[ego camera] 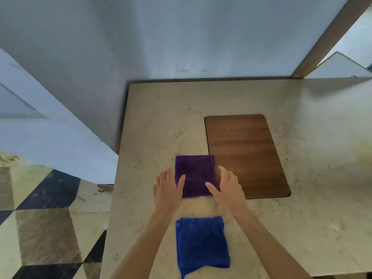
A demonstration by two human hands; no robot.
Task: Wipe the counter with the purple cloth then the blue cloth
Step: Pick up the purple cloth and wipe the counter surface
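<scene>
A folded purple cloth (194,174) lies flat on the pale marble counter (161,121), left of the middle. My left hand (168,191) rests at its left edge with the thumb over the cloth, fingers apart. My right hand (226,189) sits at the cloth's right edge, thumb on its lower right corner, fingers spread. Neither hand has the cloth gripped. Nearer to me, between my forearms, a blue cloth (202,244) lies folded by the counter's front edge.
A dark wooden board (245,154) is set flat in the counter just right of the purple cloth. A grey wall stands behind the counter. The counter's left edge drops to a checkered floor (46,218).
</scene>
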